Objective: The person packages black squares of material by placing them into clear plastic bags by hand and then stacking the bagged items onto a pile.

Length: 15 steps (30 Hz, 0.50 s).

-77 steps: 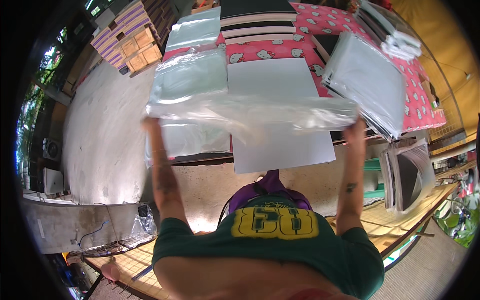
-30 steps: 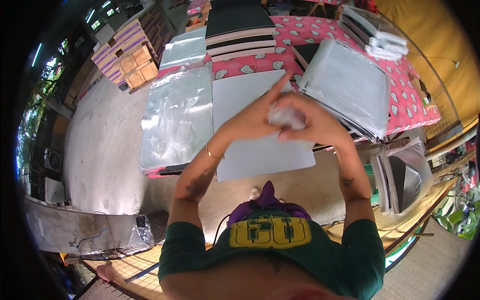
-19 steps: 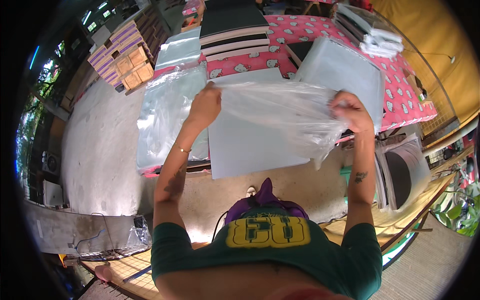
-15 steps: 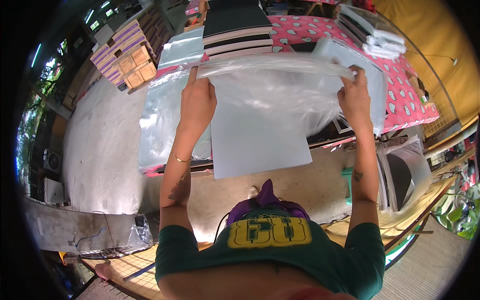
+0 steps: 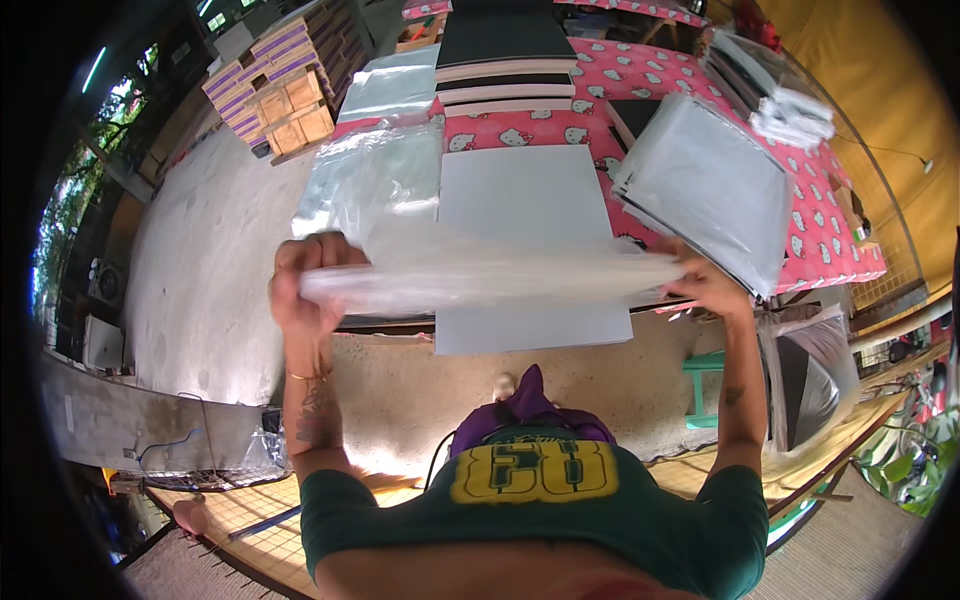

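Hands first, from the head view, the only 1 I had: my left hand (image 5: 305, 285) was closed in a fist on the left end of a clear plastic bag (image 5: 490, 280), and my right hand (image 5: 705, 285) was pinched shut on its right end. The bag hung stretched flat between the 2 hands, raised in front of me and clear of the table (image 5: 830, 230), which wore a pink patterned cloth. Directly beneath the bag lay a grey sheet (image 5: 530, 240), its near edge jutting over the table's front edge. Just to the left of that sheet sat a pile of more clear bags (image 5: 370, 180), and to the right a stack of grey sheets (image 5: 710, 195) tilted across the cloth. Farther back lay dark boards (image 5: 505, 45), and cardboard boxes (image 5: 290, 100) stood on the concrete floor off to the left.

I judged the step in hand to be pulling the bag taut and getting its mouth ready. I could not tell whether the mouth was open. The next move, as I read it, called for parting the 2 layers at 1 edge and lining that opening up with the grey sheet's near edge, keeping the film from bunching.
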Motion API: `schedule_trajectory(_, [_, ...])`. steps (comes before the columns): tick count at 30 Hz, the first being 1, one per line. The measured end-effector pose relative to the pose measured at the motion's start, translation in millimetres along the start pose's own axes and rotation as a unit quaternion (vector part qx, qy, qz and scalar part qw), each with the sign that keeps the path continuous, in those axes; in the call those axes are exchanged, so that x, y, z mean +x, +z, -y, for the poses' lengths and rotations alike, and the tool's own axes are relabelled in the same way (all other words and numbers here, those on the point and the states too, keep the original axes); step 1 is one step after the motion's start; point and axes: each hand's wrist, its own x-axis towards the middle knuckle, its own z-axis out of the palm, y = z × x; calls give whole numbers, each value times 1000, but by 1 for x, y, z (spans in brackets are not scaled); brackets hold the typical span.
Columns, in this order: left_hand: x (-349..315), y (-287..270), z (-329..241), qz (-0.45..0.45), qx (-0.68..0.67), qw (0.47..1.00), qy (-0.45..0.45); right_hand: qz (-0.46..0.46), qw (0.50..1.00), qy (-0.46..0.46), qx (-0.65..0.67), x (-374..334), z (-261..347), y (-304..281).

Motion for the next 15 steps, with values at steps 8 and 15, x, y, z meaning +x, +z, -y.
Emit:
schedule_trajectory(8, [29, 32, 1, 122, 31, 992, -3, -123, 906, 142, 379, -19, -34, 11])
schedule_trajectory(15, [-12, 39, 50, 414, -83, 882, -211, -263, 670, 85, 690, -5, -16, 40])
